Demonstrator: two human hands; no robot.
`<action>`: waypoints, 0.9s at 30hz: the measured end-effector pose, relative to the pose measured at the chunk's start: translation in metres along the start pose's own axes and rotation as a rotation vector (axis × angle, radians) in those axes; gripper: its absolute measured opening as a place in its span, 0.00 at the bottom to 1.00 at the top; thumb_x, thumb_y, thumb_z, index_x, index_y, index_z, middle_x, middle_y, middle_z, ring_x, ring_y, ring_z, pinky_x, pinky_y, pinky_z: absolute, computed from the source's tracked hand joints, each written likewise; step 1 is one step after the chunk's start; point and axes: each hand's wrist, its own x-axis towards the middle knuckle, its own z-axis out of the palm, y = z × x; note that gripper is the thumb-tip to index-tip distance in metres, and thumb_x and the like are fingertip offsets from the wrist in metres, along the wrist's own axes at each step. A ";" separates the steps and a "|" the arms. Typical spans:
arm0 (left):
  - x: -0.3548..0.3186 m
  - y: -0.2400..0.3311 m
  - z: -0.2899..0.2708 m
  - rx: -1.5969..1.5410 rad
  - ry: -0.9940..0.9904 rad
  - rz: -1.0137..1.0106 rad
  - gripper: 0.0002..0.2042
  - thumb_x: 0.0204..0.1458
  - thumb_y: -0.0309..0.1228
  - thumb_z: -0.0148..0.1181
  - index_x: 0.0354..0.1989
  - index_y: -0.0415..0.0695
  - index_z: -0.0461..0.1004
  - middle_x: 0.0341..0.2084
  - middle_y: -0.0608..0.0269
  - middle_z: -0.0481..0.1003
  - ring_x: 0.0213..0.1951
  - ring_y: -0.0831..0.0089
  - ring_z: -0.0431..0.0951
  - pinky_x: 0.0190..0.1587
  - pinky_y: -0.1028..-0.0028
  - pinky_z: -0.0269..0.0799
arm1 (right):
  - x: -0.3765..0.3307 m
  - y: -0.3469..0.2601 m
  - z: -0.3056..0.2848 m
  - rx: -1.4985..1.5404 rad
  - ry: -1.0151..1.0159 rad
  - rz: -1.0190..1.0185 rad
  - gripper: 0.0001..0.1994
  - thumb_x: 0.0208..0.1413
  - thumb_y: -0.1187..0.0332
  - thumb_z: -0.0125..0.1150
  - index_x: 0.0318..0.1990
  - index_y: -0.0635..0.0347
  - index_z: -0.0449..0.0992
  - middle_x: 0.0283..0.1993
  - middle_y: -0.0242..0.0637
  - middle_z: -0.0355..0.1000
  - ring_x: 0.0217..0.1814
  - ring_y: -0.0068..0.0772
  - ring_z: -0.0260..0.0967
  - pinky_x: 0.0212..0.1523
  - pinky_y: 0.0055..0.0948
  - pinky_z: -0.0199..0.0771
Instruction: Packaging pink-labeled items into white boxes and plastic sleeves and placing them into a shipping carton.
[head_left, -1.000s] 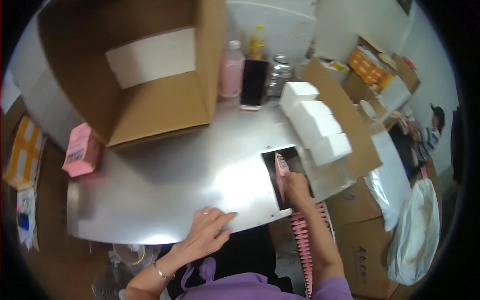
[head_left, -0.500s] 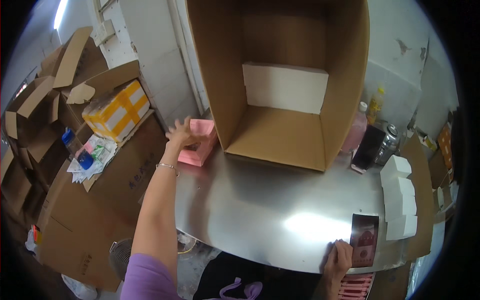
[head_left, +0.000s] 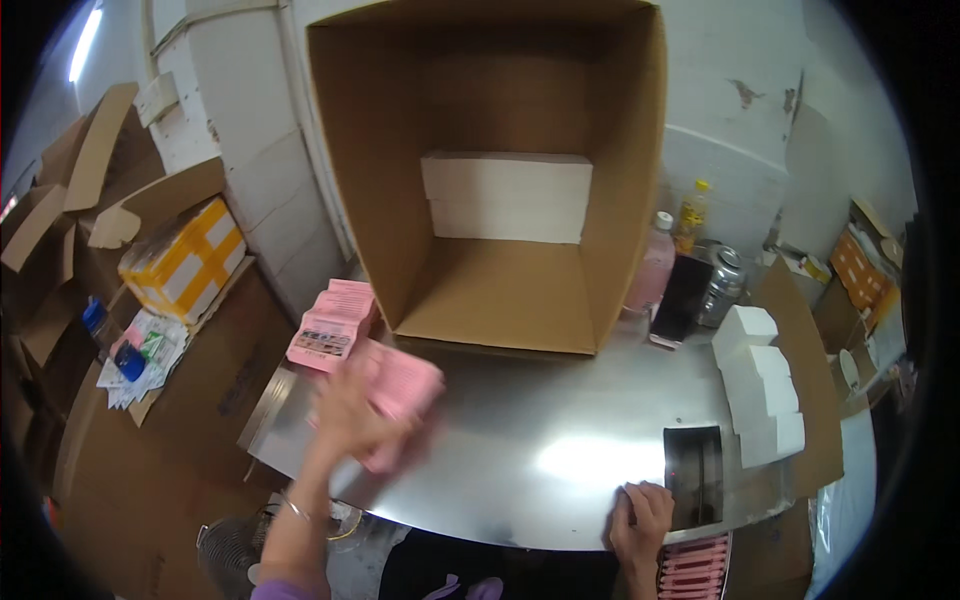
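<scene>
My left hand (head_left: 345, 415) is blurred with motion over the left part of the metal table (head_left: 530, 440) and grips a pink flat box (head_left: 400, 385). A stack of more pink boxes (head_left: 333, 325) lies at the table's far left corner. My right hand (head_left: 640, 515) rests on the table's front edge beside a dark rectangular slot (head_left: 693, 475), fingers curled, holding nothing that I can see. A big open cardboard box (head_left: 500, 180) lies on its side at the back, with white boxes (head_left: 507, 195) stacked inside.
Three white boxes (head_left: 760, 385) stand in a row at the right. A pink bottle (head_left: 655, 265), a dark phone (head_left: 682, 300), a yellow bottle and a metal can stand behind them. Cardboard and a yellow carton (head_left: 185, 260) pile up at left. Pink strips (head_left: 695, 570) sit below the slot.
My left hand has taken a pink box from the stack and drawn it toward me over the table. My right hand stays by the slot; the pink item there is gone.
</scene>
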 end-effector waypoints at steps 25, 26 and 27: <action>-0.025 0.135 0.063 -1.278 -0.681 -0.231 0.26 0.55 0.39 0.69 0.52 0.30 0.69 0.44 0.50 0.77 0.43 0.68 0.79 0.45 0.70 0.78 | 0.029 -0.066 0.057 0.456 -0.035 0.030 0.05 0.47 0.81 0.59 0.27 0.63 0.69 0.32 0.43 0.66 0.40 0.48 0.63 0.40 0.41 0.66; -0.026 0.129 0.069 -1.281 -0.645 -0.248 0.26 0.55 0.39 0.69 0.52 0.30 0.69 0.44 0.50 0.77 0.43 0.68 0.79 0.45 0.70 0.78 | 0.026 -0.065 0.054 0.468 -0.021 0.082 0.05 0.47 0.81 0.59 0.27 0.64 0.69 0.30 0.43 0.66 0.38 0.48 0.63 0.40 0.41 0.66; -0.024 0.124 0.078 -1.335 -0.650 -0.268 0.25 0.56 0.37 0.68 0.52 0.30 0.68 0.44 0.50 0.77 0.43 0.67 0.79 0.46 0.70 0.78 | 0.021 -0.059 0.046 0.444 -0.062 0.119 0.05 0.47 0.81 0.59 0.26 0.65 0.69 0.28 0.43 0.66 0.36 0.48 0.63 0.39 0.42 0.65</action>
